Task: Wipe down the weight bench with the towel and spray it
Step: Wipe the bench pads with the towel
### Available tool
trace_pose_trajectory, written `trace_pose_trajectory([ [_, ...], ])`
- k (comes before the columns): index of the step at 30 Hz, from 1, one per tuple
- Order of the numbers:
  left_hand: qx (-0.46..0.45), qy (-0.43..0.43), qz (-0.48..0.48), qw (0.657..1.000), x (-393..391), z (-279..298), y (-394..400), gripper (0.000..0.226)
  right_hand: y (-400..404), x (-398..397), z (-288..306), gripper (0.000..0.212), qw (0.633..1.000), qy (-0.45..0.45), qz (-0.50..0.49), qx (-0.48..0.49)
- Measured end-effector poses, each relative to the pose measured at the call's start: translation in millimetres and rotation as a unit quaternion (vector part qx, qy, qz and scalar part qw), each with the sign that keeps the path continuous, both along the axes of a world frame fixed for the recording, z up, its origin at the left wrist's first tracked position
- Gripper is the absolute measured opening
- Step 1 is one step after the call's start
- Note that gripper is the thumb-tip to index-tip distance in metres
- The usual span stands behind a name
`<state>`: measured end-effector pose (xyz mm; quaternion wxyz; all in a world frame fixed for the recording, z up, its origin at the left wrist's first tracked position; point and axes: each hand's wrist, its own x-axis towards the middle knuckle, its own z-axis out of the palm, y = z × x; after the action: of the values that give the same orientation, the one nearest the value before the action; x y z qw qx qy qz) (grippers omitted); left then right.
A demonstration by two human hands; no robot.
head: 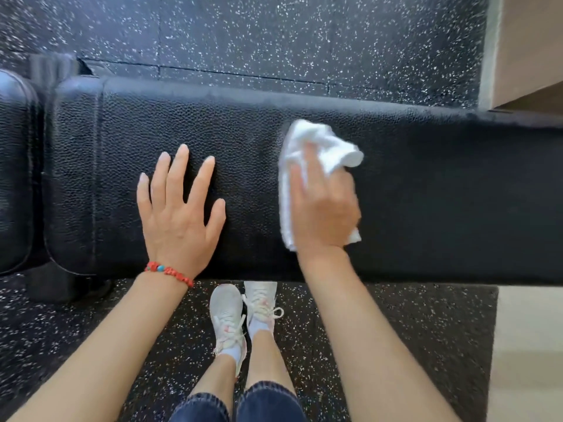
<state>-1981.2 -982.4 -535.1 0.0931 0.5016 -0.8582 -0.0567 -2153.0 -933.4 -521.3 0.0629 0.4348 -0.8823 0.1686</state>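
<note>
Floor (pixel 274 41): black rubber with white speckle, beyond the bench from your grip and below it around your shoes; a seam line runs along it just past the bench's far edge.
Weight bench (pixel 441 193): black pebbled pad crossing the view from side to side. Its far edge lies just beyond the towel; its near edge lies at your wrists. To the right of your grip the pad is bare up to where the view cuts it off. To the left, a stitched seam and then a gap to a second pad (pixel 15 172), itself cut off at the view's left side.
Pale surfaces (pixel 530 50): tan and cream areas at the right, far from your grip; what they are cannot be made out.
Right hand (pixel 324 208): your fingers are closed over the towel, pressing it flat on the pad. The hand is motion-blurred.
Left hand (pixel 179 214): flat on the pad, palm down, fingers spread wide, holding nothing. Bare pad separates it from the grip.
Towel (pixel 307 141): white, crumpled, under and beyond your right hand, on the pad's far half. One fold sticks out to the right of your fingers; a small corner shows by the wrist. The part under the palm is hidden.
Shoes (pixel 243 315): pale lace-up pair on the floor, below the bench's near edge, between your forearms.
Bracelet (pixel 169 272): red beads with a blue one, on your left wrist.
</note>
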Motion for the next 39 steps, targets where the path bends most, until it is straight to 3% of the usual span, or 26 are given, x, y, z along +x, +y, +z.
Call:
trace_pose_trajectory([
  [3, 0.001, 0.001, -0.008, 1.000, 2.1, 0.0, -0.9, 0.047, -10.7, -0.1, -5.4, 0.025, 0.993, 0.060, 0.105, -0.013],
  [5, 0.006, -0.004, -0.012, 1.000, 3.9, 2.6, -2.3, 0.047, -4.1, -26.4, -7.2, 0.025, 0.990, 0.079, 0.114, -0.005],
  [8, 0.015, -0.007, -0.012, 1.000, 2.0, 5.7, -2.1, 0.048, -6.3, -58.1, -5.7, 0.019, 0.998, 0.052, -0.008, -0.020],
  [11, 0.016, -0.004, -0.003, 1.000, -0.3, 6.8, -3.3, 0.048, -30.4, -26.9, -4.1, 0.020, 0.997, -0.003, -0.079, -0.014],
  [14, 0.017, 0.002, -0.001, 1.000, -1.3, 6.5, -2.3, 0.047, -55.0, 19.8, -3.5, 0.026, 1.000, -0.007, 0.024, 0.001],
  [18, 0.035, 0.012, -0.003, 0.999, 6.7, 11.6, -8.8, 0.048, -56.9, 5.6, 2.2, 0.023, 0.995, 0.047, 0.090, -0.004],
  [20, 0.034, 0.014, 0.012, 0.999, 17.6, 15.5, -18.3, 0.048, -51.2, -16.3, 3.0, 0.021, 0.997, 0.053, 0.052, 0.016],
  [24, 0.026, 0.012, 0.035, 0.999, 47.9, 18.4, -48.2, 0.047, -69.9, -2.0, 7.6, 0.027, 0.993, -0.074, -0.092, 0.025],
  [29, 0.036, -0.002, 0.011, 0.999, 77.3, 15.3, -75.4, 0.048, -121.9, 91.9, -0.9, 0.026, 0.999, 0.016, 0.049, 0.014],
  [33, 0.054, -0.003, -0.020, 0.998, 91.3, 13.1, -86.0, 0.048, -120.4, 74.0, -1.5, 0.023, 0.989, 0.116, 0.085, 0.021],
  [36, 0.058, 0.002, -0.031, 0.998, 93.0, 12.4, -87.7, 0.048, -97.8, 39.2, -2.4, 0.019, 0.980, 0.187, 0.035, 0.049],
  [39, 0.067, 0.012, -0.038, 0.997, 94.7, 13.2, -89.8, 0.049, -100.1, 54.0, 0.8, 0.019, 0.994, 0.084, -0.072, 0.019],
])
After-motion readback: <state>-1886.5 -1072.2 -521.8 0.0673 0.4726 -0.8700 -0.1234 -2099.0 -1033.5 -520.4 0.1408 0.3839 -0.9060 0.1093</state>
